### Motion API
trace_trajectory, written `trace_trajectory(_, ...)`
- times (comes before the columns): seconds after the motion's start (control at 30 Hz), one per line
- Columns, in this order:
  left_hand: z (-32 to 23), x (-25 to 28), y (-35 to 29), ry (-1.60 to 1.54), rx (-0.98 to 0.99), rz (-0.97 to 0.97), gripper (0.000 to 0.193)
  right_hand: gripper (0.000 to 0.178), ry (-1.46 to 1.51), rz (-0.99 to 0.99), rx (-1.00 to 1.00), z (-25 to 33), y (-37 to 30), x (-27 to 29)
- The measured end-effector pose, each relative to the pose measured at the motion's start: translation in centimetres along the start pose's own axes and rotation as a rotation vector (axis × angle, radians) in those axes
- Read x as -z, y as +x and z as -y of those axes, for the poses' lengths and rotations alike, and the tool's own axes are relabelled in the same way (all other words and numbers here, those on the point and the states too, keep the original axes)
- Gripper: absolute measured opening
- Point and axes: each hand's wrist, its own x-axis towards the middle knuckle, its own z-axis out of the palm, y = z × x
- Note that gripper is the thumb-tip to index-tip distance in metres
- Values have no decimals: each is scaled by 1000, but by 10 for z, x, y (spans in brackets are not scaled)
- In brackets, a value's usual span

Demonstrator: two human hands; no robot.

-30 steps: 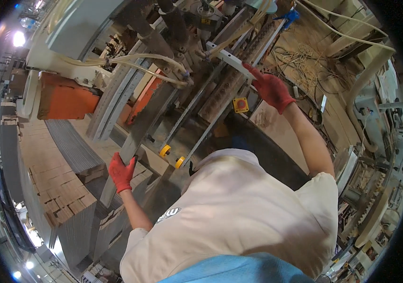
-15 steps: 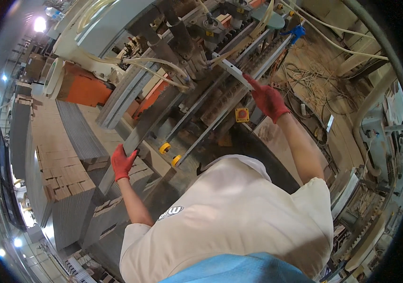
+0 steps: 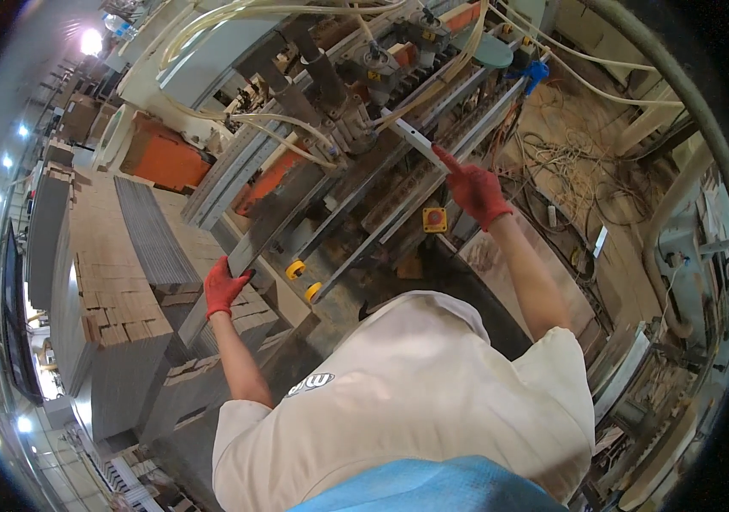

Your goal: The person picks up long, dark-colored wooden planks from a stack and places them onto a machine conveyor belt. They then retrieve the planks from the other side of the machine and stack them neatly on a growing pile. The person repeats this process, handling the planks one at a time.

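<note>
Both red-gloved hands were on the machine as I watched: left hand (image 3: 224, 286) gripped the near end of a long grey board (image 3: 249, 247) to steady it, right hand (image 3: 477, 192), forefinger extended, touched a pale strip (image 3: 415, 136) farther right.

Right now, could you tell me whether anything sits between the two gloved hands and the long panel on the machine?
Nothing visible does. The left hand already grips the near end of the long grey panel, and the right hand touches a pale strip at the machine's rails, index finger extended along it.
</note>
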Motion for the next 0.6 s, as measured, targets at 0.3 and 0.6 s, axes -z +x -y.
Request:
trace_trajectory(0.3,-16,8,-13,-72,131,94,58,63,296,-190,-38,36,-19,6)
trace_trajectory(0.6,-13,-17,-113,84,241,-21,69,72,779,-52,-263,-39,36,24)
